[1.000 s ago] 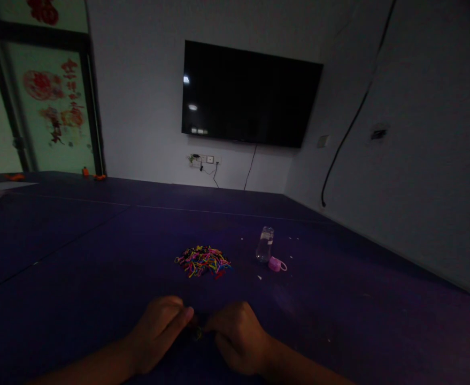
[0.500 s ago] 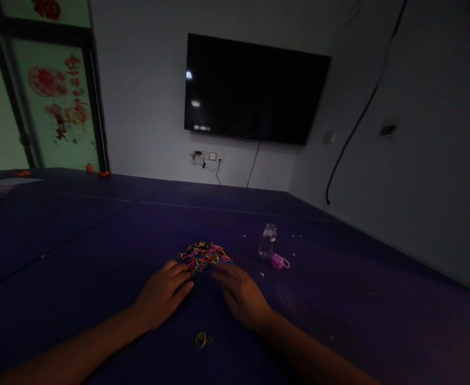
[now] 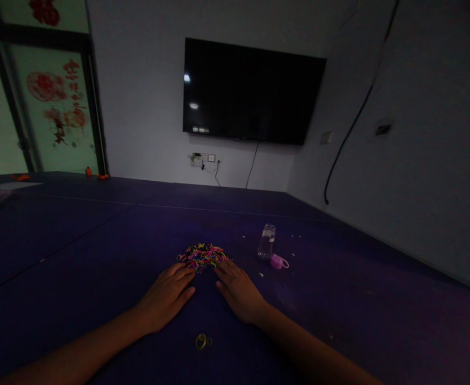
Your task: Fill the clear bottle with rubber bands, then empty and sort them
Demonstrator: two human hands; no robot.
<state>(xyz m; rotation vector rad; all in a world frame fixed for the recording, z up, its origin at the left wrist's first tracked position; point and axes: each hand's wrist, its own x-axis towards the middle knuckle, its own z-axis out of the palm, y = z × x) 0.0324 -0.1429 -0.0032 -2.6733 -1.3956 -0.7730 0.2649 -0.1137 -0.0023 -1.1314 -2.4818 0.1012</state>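
Both hands flat, fingers spread — left hand (image 3: 168, 297) | right hand (image 3: 238, 291) | fingertips reach band pile (image 3: 202, 255) — contact unclear in dimness

both hands (image 3: 202, 297) now at the band pile (image 3: 201, 255), yellow bands (image 3: 203, 340) released

Around our purple work surface

We see a clear bottle (image 3: 266, 241) standing upright right of centre with a pink cap (image 3: 277, 262) lying just beside it, a dark television (image 3: 251, 91) on the wall at upper centre, a wall socket (image 3: 203, 159) below it, and red decorations (image 3: 54, 101) on the window at upper left.
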